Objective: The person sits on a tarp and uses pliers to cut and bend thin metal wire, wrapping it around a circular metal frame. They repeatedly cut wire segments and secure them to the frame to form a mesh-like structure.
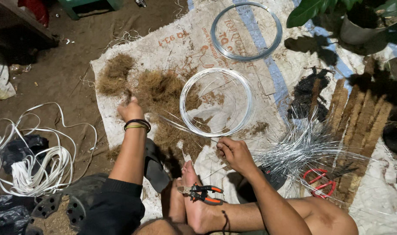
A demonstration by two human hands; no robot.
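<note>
My left hand [129,109] reaches into a heap of brown coconut fibre [157,89] on a white woven sack [181,43], fingers closed on a tuft. A dark and green band circles that wrist. My right hand [234,152] pinches the end of a thin silver wire [174,124] leading off a wire coil [217,102] lying in front of me. Pliers with orange and black handles [201,193] rest on my bare foot.
A second wire coil [246,31] lies farther away. Cut wire pieces [303,146] and red-handled scissors [319,180] lie at the right beside fibre-wrapped sticks [359,122]. White cord [33,167] lies tangled at left. A potted plant [357,24] stands at top right.
</note>
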